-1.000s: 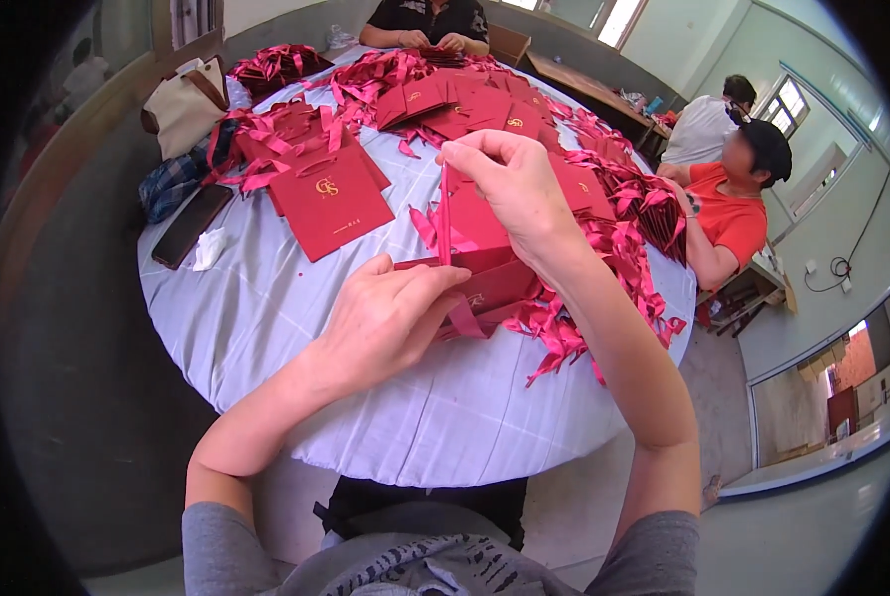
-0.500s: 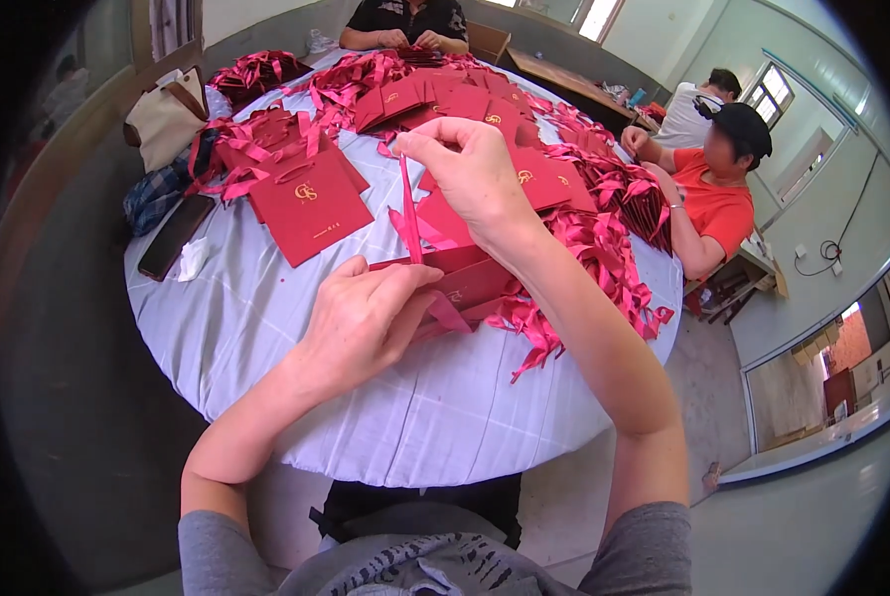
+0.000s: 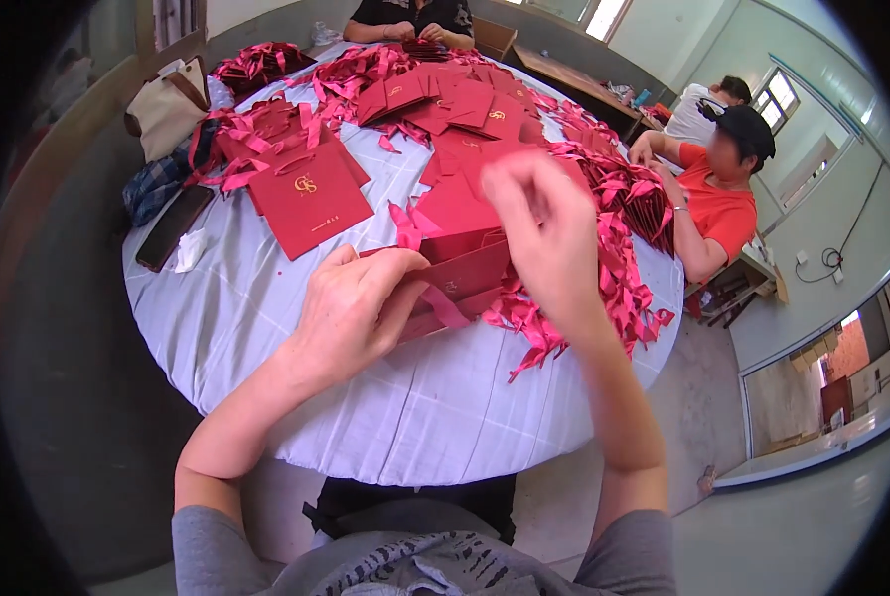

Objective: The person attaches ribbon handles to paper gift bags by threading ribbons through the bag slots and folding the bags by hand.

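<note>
Near the front of the table, my left hand (image 3: 356,303) is closed on the left end of a red paper gift bag (image 3: 470,276), which has its mouth parted. A pink ribbon (image 3: 445,306) hangs over the bag's near side beside my left fingers. My right hand (image 3: 554,238) is raised over the bag's right end, fingers bent and smeared by motion, so whether it holds anything cannot be seen. Just behind the bag, more pink ribbon (image 3: 411,226) lies on red paper. Flat red bags with gold print (image 3: 311,204) lie to the left.
A round table with a pale cloth (image 3: 236,348) carries heaps of red bags (image 3: 465,104) and pink ribbons (image 3: 619,288). At left are a cream handbag (image 3: 167,114), a dark phone (image 3: 174,228) and a crumpled tissue (image 3: 192,250). Co-workers sit at the right (image 3: 718,199) and far side (image 3: 410,20).
My right hand has moved right and down from the upright pink ribbon it was pulling, and that ribbon no longer stands up. My left hand stays on the bag.
</note>
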The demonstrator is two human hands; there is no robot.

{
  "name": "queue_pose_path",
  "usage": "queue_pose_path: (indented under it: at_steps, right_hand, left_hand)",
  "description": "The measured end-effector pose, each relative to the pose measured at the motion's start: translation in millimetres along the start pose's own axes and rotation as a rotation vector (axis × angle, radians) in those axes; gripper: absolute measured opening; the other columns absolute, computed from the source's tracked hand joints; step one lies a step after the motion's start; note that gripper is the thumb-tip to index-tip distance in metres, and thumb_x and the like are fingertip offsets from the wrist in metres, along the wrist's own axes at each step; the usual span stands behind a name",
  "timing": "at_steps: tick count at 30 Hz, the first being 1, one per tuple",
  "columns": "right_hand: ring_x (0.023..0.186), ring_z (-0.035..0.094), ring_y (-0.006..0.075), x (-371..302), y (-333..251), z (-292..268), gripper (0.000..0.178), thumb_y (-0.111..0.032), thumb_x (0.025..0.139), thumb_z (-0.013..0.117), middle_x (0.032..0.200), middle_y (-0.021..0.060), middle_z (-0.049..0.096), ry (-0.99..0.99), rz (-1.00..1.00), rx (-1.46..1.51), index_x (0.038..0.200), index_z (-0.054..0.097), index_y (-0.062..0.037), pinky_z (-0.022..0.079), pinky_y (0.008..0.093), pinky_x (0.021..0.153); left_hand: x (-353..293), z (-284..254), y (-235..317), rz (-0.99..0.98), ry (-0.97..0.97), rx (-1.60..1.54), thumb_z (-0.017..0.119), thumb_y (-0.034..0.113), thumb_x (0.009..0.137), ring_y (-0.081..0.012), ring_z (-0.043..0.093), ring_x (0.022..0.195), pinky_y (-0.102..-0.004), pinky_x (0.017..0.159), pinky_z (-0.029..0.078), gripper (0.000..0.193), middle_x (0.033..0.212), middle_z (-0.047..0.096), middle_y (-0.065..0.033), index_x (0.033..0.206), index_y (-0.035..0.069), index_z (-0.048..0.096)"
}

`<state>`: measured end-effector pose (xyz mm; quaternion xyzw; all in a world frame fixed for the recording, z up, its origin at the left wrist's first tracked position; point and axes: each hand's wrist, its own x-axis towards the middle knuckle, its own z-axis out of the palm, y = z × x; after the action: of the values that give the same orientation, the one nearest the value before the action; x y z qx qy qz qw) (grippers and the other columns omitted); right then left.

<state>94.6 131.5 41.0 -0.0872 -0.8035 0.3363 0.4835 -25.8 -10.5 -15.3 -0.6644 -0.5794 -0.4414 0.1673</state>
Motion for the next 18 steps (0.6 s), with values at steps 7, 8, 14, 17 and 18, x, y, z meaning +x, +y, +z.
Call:
queue_pose_path:
  at_steps: [7,8,14,17,18]
  right_hand:
    - [0.083,0.055,0.0299,-88.8,4.8,3.6,0.024,-0.014,0.075,0.073,0.090,0.0116,0.054,-0.269,-0.003,-0.348,0.089,0.059,-0.0010,0.045,0.0392,0.072]
    - [0.085,0.055,0.0298,-91.3,5.7,1.6,0.022,-0.012,0.075,0.073,0.090,0.0117,0.054,-0.277,-0.032,-0.318,0.088,0.059,-0.0009,0.044,0.0393,0.073]
    - [0.082,0.058,0.0309,-112.9,2.8,-21.7,0.020,-0.008,0.080,0.067,0.091,0.0138,0.062,-0.337,0.071,-0.163,0.095,0.057,-0.0013,0.042,0.0387,0.075]
    - [0.081,0.060,0.0315,-118.9,2.9,-26.2,0.021,-0.008,0.083,0.066,0.086,0.0143,0.064,-0.353,0.119,-0.157,0.099,0.055,-0.0006,0.043,0.0395,0.075]
    - [0.079,0.061,0.0304,-118.6,-0.1,-26.2,0.020,-0.008,0.084,0.065,0.085,0.0146,0.063,-0.348,0.146,-0.131,0.099,0.055,-0.0001,0.045,0.0388,0.072]
  left_hand:
    - [3.9,1.5,2.8,0.005,-0.012,0.021,0.068,0.009,0.078,-0.0207,0.059,0.060,-0.0322,0.056,0.035,0.016,0.073,0.064,-0.0066,0.091,0.006,0.060]
    - [4.8,1.6,2.9,-0.013,-0.024,0.036,0.068,0.010,0.078,-0.0207,0.058,0.060,-0.0323,0.056,0.035,0.014,0.073,0.064,-0.0064,0.090,0.007,0.060]
    - [11.7,1.9,12.4,-0.016,-0.043,0.066,0.068,0.010,0.078,-0.0207,0.056,0.057,-0.0323,0.054,0.034,0.010,0.072,0.063,-0.0048,0.086,0.006,0.063]
    - [13.7,2.0,15.4,-0.008,-0.082,0.106,0.068,0.010,0.078,-0.0204,0.056,0.057,-0.0323,0.054,0.033,0.010,0.073,0.063,-0.0046,0.086,0.007,0.064]
    - [13.9,2.3,16.2,0.001,-0.085,0.128,0.068,0.010,0.078,-0.0202,0.056,0.057,-0.0322,0.054,0.033,0.010,0.073,0.063,-0.0046,0.086,0.007,0.064]
